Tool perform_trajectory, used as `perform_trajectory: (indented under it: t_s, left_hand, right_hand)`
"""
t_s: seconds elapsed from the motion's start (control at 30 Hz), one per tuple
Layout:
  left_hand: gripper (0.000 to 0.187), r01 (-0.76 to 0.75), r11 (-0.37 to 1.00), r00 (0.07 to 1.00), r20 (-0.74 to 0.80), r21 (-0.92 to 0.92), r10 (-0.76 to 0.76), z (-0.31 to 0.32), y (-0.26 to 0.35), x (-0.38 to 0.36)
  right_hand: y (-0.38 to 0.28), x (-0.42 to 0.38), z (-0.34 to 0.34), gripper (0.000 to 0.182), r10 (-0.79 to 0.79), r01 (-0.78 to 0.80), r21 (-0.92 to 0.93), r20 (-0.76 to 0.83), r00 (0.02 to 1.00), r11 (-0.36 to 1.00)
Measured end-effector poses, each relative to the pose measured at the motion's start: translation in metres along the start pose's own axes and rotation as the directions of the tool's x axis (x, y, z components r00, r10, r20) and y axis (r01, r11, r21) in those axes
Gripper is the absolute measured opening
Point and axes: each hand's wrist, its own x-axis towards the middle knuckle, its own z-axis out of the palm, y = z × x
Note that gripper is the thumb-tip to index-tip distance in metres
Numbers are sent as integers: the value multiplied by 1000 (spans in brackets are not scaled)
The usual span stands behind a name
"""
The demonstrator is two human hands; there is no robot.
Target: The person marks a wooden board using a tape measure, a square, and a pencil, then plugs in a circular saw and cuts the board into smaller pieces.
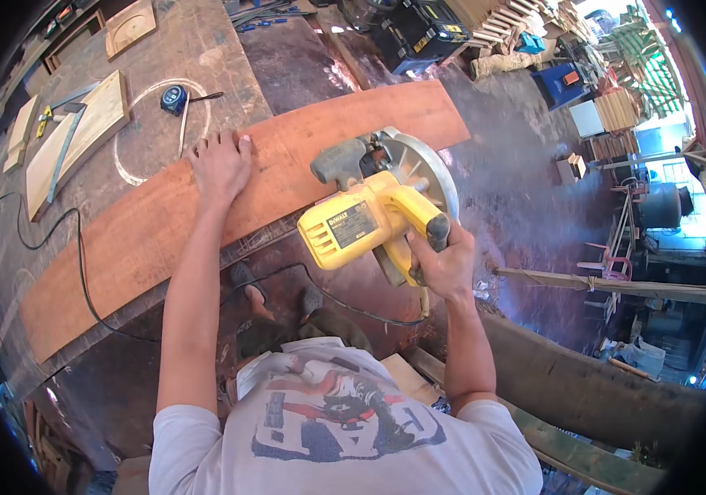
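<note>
A long reddish-brown board (147, 239) lies across the workbench, its right end sticking out past the bench edge. My left hand (221, 167) rests on the board's far edge, fingers spread and palm down. In my right hand (445, 260) is the rear handle of a yellow circular saw (353, 223), with the fingers wrapped round it. The saw sits over the right part of the board, its round metal guard (423, 169) facing right. The blade's contact with the wood is hidden. A black cord (81, 247) crosses the board's left part.
On the bench (204, 49) are a blue tape measure (174, 100), a metal square (68, 153) on a pale board (93, 124), and a yellow tool. A black toolbox (419, 37) stands beyond. Stacked wood and a long beam (617, 286) are at right. My feet are below the bench edge.
</note>
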Motion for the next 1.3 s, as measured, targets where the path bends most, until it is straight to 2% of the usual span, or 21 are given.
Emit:
perform_trajectory:
  t_s: [0.13,0.23,0.63,0.73,0.93,1.3]
  left_hand:
    - [44,2,1000,1000,13,1,-2,-4,2,-6]
    - [43,-16,1000,1000,-18,0,16,-4,1,-12]
    - [44,-69,996,996,-51,-51,67,-8,2,-29]
    - [45,-85,995,995,-61,-45,82,-9,2,-33]
    - [43,-94,994,995,-51,-55,91,-14,4,-42]
    - [44,-120,990,991,-77,-77,114,-13,5,-54]
  right_hand:
    - [7,0,1,24,-73,73,5,-10,997,997]
    - [0,-2,1,24,-19,19,3,12,1000,1000]
    - [13,-6,6,26,-94,95,25,-21,995,995]
    - [6,-8,6,23,-49,49,43,-6,999,998]
    - [16,-7,7,19,-132,133,21,-27,991,991]
    - [14,-9,10,20,-117,119,56,-40,992,991]
